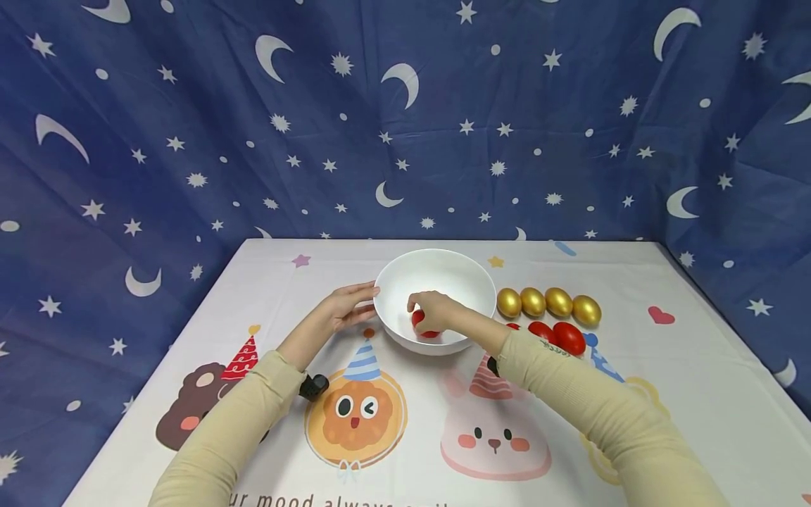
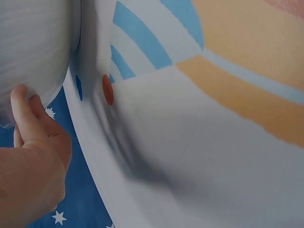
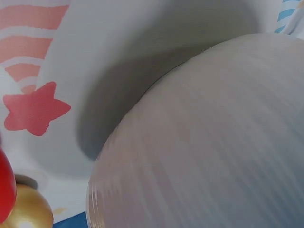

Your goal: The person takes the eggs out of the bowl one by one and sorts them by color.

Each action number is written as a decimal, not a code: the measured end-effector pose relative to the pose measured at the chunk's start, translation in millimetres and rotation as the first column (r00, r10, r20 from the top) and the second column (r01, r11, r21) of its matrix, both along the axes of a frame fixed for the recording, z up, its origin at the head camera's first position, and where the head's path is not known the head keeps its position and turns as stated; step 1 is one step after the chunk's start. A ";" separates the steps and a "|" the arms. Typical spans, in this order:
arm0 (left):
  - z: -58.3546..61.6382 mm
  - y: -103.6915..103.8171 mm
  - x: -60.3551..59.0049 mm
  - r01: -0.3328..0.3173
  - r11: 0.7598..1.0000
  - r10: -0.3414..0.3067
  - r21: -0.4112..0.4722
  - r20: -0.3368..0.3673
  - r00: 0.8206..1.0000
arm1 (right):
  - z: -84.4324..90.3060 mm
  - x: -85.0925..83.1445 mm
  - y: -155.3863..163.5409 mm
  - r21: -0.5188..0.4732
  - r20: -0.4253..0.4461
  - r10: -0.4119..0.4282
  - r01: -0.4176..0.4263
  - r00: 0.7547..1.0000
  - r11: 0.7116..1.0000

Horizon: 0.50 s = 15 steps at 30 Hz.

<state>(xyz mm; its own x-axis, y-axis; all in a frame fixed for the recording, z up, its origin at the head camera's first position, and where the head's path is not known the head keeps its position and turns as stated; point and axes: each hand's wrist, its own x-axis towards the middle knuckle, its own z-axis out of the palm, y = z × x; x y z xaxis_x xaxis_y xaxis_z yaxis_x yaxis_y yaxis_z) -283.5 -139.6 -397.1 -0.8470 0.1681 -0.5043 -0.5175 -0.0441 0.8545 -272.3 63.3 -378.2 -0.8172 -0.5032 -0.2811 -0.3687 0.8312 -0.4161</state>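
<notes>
Curled around a red egg (image 1: 426,324) is the grip of the right hand (image 1: 437,310), inside the white bowl (image 1: 443,271) at mid-table. The bowl's left wall is steadied by the open left hand (image 1: 345,306). The egg looks smooth and probably slippery, so it is best held around its middle.

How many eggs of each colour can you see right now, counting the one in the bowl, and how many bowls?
Shiny gold eggs: 4, in a row right of the bowl.
Glossy red eggs: 4 at least partly visible; one under the right hand inside the bowl, three on the table, partly hidden by the sleeve.
Round white bowl: 1.
Total: 9.
</notes>
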 end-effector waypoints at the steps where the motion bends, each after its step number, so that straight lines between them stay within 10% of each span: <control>1: 0.1 -0.2 -0.1 0.002 1.000 -0.002 -0.002 -0.002 1.000 | 0.4 0.4 -0.1 0.000 0.001 0.001 -0.001 1.000 1.000; 15: -0.6 0.1 1.9 -0.005 1.000 0.005 0.005 -0.010 1.000 | 4.6 10.2 -1.2 -0.083 -0.101 0.009 -0.017 0.995 0.996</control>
